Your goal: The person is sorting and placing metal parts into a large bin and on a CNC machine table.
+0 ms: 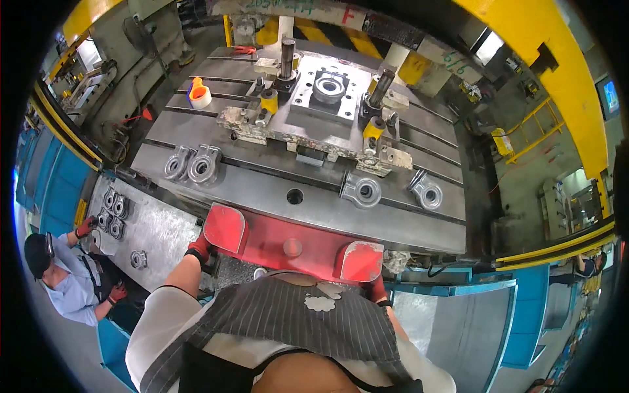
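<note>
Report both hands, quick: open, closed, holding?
Left hand: at the left end of the red panel, fingers mostly hidden; can't tell.
Right hand: at its right end, partly hidden; can't tell.

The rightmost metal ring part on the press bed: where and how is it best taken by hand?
I would probably pinch the outer rim of the rightmost metal ring part from the front right: its round end points that way, with bare press bed beside it.
</note>
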`<state>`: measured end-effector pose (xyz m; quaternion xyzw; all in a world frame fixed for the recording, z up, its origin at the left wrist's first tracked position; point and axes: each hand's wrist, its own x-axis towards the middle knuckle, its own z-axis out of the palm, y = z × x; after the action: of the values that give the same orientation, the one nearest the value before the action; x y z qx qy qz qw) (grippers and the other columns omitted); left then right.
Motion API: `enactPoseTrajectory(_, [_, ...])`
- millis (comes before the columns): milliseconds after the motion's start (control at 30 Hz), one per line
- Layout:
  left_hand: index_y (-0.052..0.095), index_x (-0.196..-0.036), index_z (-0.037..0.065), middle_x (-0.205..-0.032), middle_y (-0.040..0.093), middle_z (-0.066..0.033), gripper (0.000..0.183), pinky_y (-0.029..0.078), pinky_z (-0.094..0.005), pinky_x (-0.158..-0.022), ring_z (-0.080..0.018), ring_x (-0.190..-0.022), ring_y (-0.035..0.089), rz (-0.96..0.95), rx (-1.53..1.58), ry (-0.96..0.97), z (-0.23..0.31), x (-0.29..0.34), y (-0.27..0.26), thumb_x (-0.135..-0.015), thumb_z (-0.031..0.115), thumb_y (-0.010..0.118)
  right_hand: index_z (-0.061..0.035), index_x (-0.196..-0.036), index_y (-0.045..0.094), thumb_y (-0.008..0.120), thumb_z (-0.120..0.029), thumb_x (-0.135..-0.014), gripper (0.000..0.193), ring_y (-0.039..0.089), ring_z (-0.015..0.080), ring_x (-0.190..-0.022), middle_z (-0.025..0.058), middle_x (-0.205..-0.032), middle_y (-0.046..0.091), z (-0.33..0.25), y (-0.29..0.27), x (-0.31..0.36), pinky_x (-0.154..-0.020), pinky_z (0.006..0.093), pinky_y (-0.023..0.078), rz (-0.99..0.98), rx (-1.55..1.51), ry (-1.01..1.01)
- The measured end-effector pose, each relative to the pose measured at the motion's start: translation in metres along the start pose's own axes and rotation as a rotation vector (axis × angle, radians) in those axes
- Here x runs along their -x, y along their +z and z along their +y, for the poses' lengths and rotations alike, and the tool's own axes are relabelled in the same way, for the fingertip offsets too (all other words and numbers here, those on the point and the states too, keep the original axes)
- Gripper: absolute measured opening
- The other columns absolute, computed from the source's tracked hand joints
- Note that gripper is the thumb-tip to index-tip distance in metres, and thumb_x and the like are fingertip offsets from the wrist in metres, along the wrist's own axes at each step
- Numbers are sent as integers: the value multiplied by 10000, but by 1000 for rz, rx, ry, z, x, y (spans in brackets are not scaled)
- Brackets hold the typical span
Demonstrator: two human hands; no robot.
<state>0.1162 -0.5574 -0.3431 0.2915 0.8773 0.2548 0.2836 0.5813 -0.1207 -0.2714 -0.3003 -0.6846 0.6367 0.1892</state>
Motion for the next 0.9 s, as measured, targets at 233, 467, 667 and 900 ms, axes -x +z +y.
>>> enactPoseTrajectory(233, [435, -1283, 102, -1241, 514, -50, 423, 399, -293, -924, -152, -1104, 491, -39, -104, 21, -27, -4, 4, -866, 141, 496, -93, -1141, 539, 587, -250, -849, 335, 555, 59, -691, -31, -957, 605, -37, 16, 0, -521, 212, 420, 82, -322, 224])
enactPoseTrajectory(467, [485, -1246, 82, -1244, 529, -65, 403, 400, -307, -933, -177, -1126, 498, -85, -379, -30, 18, 23, -11, -862, 201, 513, -79, -1180, 518, 591, -180, -838, 364, 577, 104, -841, 19, -1083, 586, -12, 14, -19, -621, 259, 479, 104, -606, 256])
enactPoseTrajectory(667, [455, -1270, 203, -1317, 466, -96, 471, 433, -345, -912, -251, -1165, 488, -74, -237, 59, -36, 26, -40, -814, 251, 557, -60, -1188, 520, 557, -154, -863, 340, 570, 140, -949, 60, -1156, 562, -18, -1, 3, -733, 289, 493, 97, -320, 324])
enactPoseTrajectory(900, [561, -1171, 90, -1145, 598, -88, 513, 385, -320, -932, -210, -1084, 537, -24, -379, -57, 212, -26, -232, -871, 489, 443, -25, -1130, 578, 502, -171, -907, 277, 572, 161, -938, 81, -1076, 613, -92, -28, -34, -810, 274, 461, 468, -123, -147])
